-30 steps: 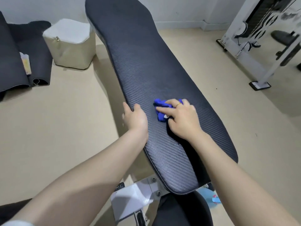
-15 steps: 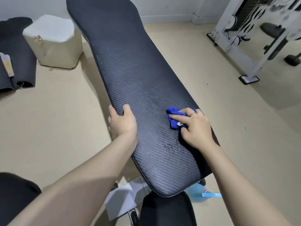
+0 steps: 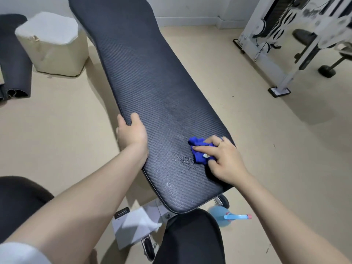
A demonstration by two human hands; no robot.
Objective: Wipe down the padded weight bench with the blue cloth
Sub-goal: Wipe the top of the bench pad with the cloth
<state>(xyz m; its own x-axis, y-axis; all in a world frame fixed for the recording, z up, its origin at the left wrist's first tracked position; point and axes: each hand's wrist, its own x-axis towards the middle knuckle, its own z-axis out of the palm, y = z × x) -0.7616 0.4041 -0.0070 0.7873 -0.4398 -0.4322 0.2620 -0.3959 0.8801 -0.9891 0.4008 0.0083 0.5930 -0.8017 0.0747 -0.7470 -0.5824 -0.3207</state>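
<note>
Bench pad: your padded weight bench (image 3: pixel 141 77) ran long and dark from its near end, just below your hands, up and away to the far wall; its ribbed surface was bare ahead of the cloth.
Cloth: the blue cloth (image 3: pixel 199 152) lay bunched on the pad near its right edge, under your fingers, with one blue fold sticking out past your fingertips toward the pad's middle.
Right hand: your right hand (image 3: pixel 222 159) sat on top of the cloth, fingers curled over it and pinching it against the pad, the index finger stretched across the bundle; a ring showed on one finger.
Wet patch: small droplets (image 3: pixel 183 161) sat on the pad just to the left of the cloth, between your two hands.
Left hand: your left hand (image 3: pixel 132 134) clamped the pad's left edge, thumb lying on the top surface and fingers wrapped round the rim, level with a spot slightly ahead of the cloth.
Below your grip: a light blue spray bottle (image 3: pixel 225 216) stood on the floor under the pad's near right corner, beside the bench's white frame (image 3: pixel 133 225) and a wheel.
Left of your grip: a cream padded box (image 3: pixel 53 46) and rolled dark mats (image 3: pixel 15 60) sat on the floor, well apart from the bench.
Right of your grip: a white machine frame (image 3: pixel 285 46) stood well off across the beige floor.
</note>
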